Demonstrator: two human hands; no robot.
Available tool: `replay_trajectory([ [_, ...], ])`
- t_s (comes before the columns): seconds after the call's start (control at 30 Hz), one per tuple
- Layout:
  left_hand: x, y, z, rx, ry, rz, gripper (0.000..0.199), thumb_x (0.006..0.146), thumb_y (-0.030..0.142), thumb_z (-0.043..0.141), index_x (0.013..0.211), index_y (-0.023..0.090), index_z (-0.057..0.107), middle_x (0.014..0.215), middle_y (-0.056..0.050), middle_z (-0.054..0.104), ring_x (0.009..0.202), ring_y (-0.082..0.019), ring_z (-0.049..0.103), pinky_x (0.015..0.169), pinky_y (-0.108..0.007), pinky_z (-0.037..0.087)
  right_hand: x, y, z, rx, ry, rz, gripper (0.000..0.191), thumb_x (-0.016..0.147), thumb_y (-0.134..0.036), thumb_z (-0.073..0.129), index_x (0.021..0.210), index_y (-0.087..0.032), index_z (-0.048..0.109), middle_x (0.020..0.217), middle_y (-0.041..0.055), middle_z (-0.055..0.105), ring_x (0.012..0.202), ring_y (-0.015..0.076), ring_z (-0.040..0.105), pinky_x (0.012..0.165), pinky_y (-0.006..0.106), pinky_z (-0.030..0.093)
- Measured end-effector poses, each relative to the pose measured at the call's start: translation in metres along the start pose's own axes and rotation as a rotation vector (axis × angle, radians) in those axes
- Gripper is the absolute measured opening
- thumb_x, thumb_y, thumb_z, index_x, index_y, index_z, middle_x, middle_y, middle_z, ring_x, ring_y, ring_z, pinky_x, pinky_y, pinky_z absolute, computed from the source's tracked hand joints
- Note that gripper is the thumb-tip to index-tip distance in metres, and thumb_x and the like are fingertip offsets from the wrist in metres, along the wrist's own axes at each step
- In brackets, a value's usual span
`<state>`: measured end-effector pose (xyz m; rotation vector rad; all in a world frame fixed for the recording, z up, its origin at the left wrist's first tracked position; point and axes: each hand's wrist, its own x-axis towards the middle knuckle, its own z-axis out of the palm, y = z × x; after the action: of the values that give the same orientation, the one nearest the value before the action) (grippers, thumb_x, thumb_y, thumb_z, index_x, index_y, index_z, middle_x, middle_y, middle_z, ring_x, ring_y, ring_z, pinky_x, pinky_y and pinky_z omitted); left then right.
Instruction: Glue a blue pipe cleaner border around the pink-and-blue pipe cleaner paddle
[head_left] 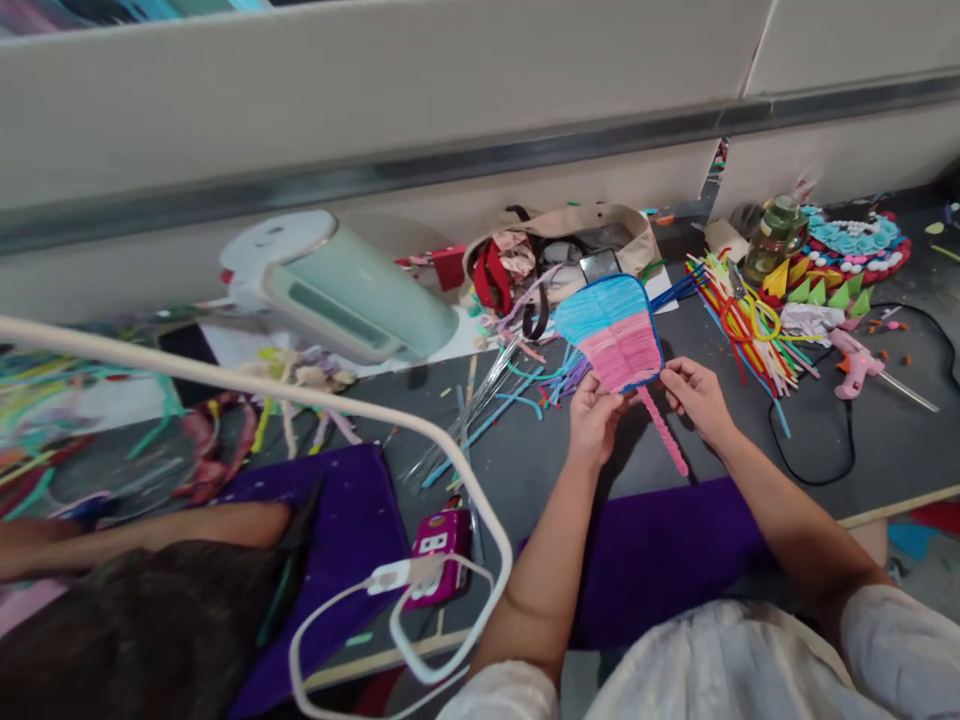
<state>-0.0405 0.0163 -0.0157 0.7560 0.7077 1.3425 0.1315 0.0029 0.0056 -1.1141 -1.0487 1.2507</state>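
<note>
A fan-shaped piece (619,335), blue on top and pink below with a dark blue edge, is held up above the dark table. Its twisted pink handle (664,435) points down toward the table's front. My left hand (596,415) pinches the lower left edge of the piece, near the top of the handle. At the lower right edge, my right hand (690,395) has its thumb and fingers closed on the dark blue rim.
Colourful pipe cleaners (750,325), a pink glue gun (855,365) and a glass jar (776,235) lie to the right. A fabric bag (637,235) and a pale green pitcher (360,290) are behind. A white cable (420,420) crosses the left, near another person's arm (187,525).
</note>
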Motion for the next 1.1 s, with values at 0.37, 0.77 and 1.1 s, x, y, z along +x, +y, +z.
replay_trajectory([
  [0.37, -0.004, -0.005, 0.006, 0.103, 0.008, 0.104, 0.038, 0.068, 0.027, 0.089, 0.097, 0.021, 0.065, 0.093, -0.002, 0.079, 0.085, -0.019, 0.076, 0.082, -0.034, 0.065, -0.002, 0.003, 0.004, 0.024, -0.123, 0.038, 0.042, 0.073, -0.054, 0.085, 0.085, -0.021, 0.060, 0.066, -0.0061, 0.060, 0.052, 0.0075, 0.047, 0.048, 0.021, 0.040],
  [0.77, -0.007, -0.006, 0.008, 0.182, -0.022, 0.151, 0.038, 0.074, 0.035, 0.089, 0.098, 0.021, 0.063, 0.094, -0.002, 0.078, 0.086, -0.018, 0.075, 0.085, -0.036, 0.064, -0.003, 0.007, 0.004, 0.017, -0.091, 0.056, 0.039, 0.075, -0.052, 0.083, 0.083, -0.022, 0.060, 0.064, -0.0065, 0.060, 0.051, 0.0088, 0.050, 0.048, 0.022, 0.044],
  [1.1, -0.009, -0.006, 0.010, 0.255, -0.004, 0.205, 0.036, 0.075, 0.034, 0.089, 0.098, 0.020, 0.066, 0.093, -0.003, 0.078, 0.085, -0.015, 0.074, 0.080, -0.024, 0.056, -0.006, 0.005, 0.012, 0.193, -0.067, 0.230, 0.049, 0.067, -0.055, 0.088, 0.093, -0.022, 0.063, 0.070, -0.0033, 0.070, 0.052, 0.0087, 0.059, 0.049, 0.020, 0.052],
])
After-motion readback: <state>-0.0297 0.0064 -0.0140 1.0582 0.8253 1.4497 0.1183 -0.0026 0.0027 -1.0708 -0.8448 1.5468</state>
